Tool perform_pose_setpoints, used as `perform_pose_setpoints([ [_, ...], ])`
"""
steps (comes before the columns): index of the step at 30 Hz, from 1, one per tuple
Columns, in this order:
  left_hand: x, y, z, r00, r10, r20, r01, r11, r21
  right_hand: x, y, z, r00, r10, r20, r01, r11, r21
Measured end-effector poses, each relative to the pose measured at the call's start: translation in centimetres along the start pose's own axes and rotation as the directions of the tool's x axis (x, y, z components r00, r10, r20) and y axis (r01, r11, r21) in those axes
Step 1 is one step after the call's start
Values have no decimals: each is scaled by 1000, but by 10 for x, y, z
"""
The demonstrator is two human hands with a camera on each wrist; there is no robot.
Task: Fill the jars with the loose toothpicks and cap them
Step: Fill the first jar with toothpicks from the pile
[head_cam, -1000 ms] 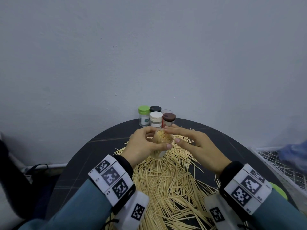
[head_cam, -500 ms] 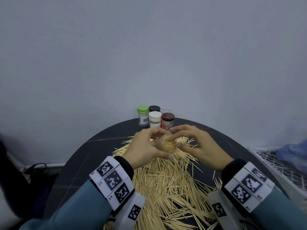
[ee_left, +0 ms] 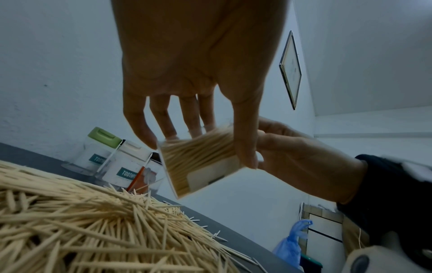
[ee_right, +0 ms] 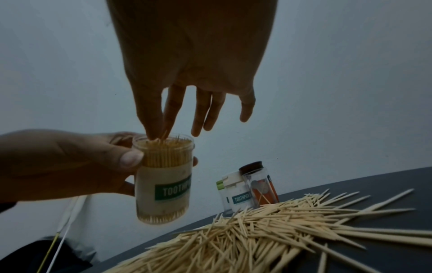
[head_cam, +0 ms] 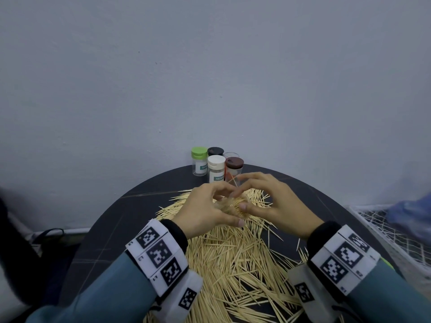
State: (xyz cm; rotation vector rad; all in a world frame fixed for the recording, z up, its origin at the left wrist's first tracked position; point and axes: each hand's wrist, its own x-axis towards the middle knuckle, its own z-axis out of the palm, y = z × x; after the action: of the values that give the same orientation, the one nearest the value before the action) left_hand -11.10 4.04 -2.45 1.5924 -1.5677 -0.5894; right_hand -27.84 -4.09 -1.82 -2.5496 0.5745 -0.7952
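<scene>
My left hand (head_cam: 224,213) grips a clear, uncapped jar (head_cam: 229,207) packed with toothpicks and holds it in the air over the loose toothpick pile (head_cam: 233,252). The jar (ee_right: 163,177) has a green "TOOTHPICK" label; my left hand (ee_right: 163,160) wraps its upper part. My right hand (ee_right: 160,135) pinches toothpick tips at the jar's mouth with thumb and index finger, the other fingers spread. In the left wrist view the jar (ee_left: 201,162) leans over, and my left hand (ee_left: 201,147) clasps it.
Several jars stand at the table's back edge: green-capped (head_cam: 199,160), white-capped (head_cam: 216,169), brown-capped (head_cam: 234,169) and black-capped (head_cam: 215,150). The round dark table (head_cam: 130,217) stands against a wall. A wire rack (head_cam: 384,229) and a blue bag (head_cam: 410,210) lie to the right.
The jar has tipped from upright to leaning. My right hand has gone from lying across the jar's mouth to pinching at the toothpick tips.
</scene>
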Motion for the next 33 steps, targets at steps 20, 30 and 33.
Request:
perform_pose_setpoints([
  [20, 1, 1, -8, 995, -93, -25, 90, 992, -88, 10, 14, -9, 959, 284, -6, -284, 958, -37],
  [30, 11, -9, -23, 982, -138, -126, 122, 984, -128, 49, 35, 10, 668, 637, 384, -395, 741, -542],
  [33, 15, -15, -28, 980, -155, -127, 138, 981, -135, 55, 37, 23, 649, 662, 375, -374, 707, -601],
])
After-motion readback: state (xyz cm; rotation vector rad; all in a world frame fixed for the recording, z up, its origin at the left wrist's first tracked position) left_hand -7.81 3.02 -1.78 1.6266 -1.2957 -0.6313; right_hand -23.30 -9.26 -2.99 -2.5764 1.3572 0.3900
